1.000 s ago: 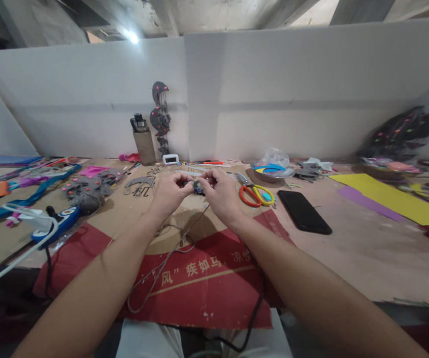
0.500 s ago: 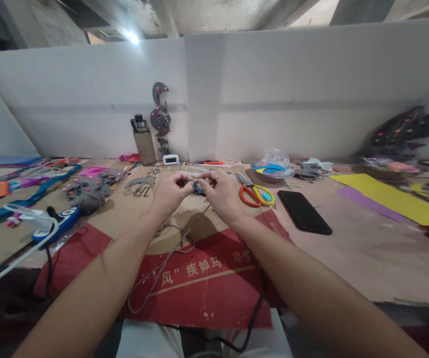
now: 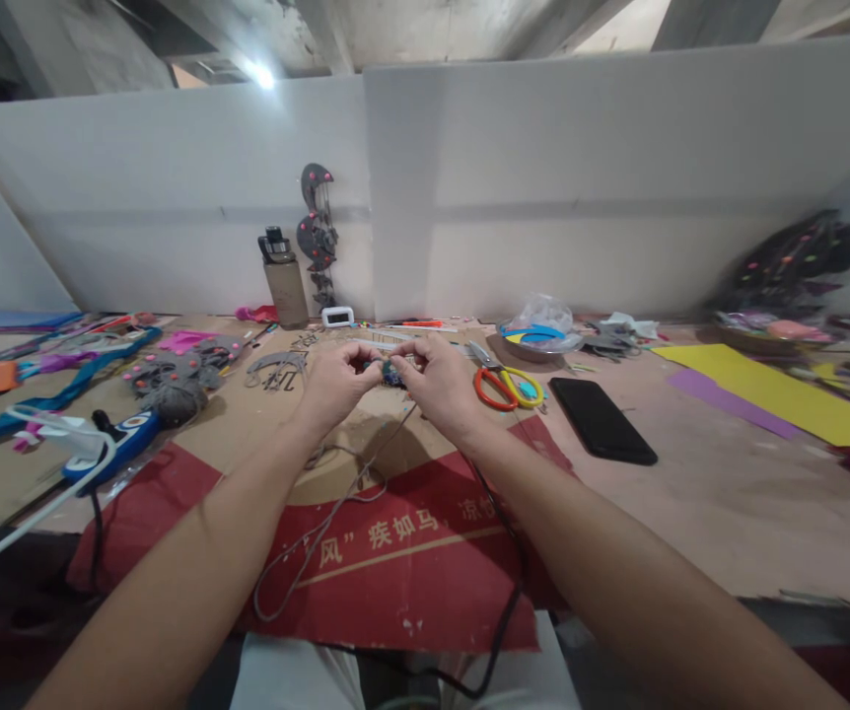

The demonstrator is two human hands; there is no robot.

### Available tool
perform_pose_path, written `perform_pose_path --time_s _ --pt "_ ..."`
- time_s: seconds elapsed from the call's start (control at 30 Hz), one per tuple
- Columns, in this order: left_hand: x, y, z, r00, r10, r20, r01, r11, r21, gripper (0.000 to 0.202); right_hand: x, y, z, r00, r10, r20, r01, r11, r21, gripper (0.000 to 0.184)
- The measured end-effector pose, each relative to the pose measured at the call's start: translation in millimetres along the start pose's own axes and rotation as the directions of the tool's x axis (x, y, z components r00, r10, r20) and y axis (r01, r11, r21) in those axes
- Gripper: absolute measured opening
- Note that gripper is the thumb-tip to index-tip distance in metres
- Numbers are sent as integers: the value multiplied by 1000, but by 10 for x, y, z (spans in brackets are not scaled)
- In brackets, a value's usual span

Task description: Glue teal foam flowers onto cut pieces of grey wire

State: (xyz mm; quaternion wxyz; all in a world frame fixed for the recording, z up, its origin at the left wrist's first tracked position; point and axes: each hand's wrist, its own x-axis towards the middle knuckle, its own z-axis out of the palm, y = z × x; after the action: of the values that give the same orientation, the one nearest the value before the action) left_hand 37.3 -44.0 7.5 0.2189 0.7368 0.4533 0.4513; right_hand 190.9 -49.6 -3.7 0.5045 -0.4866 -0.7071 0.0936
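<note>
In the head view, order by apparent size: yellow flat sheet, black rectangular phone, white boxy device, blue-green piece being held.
Largest to smallest:
Yellow flat sheet
Black rectangular phone
White boxy device
Unranked: blue-green piece, partly hidden, possibly close to the device in size.

head | close above table (image 3: pixel 706 523) | faces forward and down | panels (image 3: pixel 617 138) beyond

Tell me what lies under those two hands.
Brown cardboard shows below the left hand and right hand, with a loose grey cord across it. A small dark-blue piece peeks between the hands. The rest of that piece, and whatever lies directly beneath the hands, is covered.
</note>
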Motion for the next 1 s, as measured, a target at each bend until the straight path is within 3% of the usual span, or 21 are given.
perform_pose_path --time_s 0.37,0.7,1.0 --pt "42 -67 -49 995 88 53 -94 988 123 17 25 20 22 998 21 64 -24 999 36 12" --pt "71 -135 -89 986 -36 164 46 997 -61 16 69 99 40 958 84 274 -156 954 255 16" --pt "109 -215 -106 967 -99 233 143 974 -178 18 96 81 -35 940 75 333 -152 965 213 20"
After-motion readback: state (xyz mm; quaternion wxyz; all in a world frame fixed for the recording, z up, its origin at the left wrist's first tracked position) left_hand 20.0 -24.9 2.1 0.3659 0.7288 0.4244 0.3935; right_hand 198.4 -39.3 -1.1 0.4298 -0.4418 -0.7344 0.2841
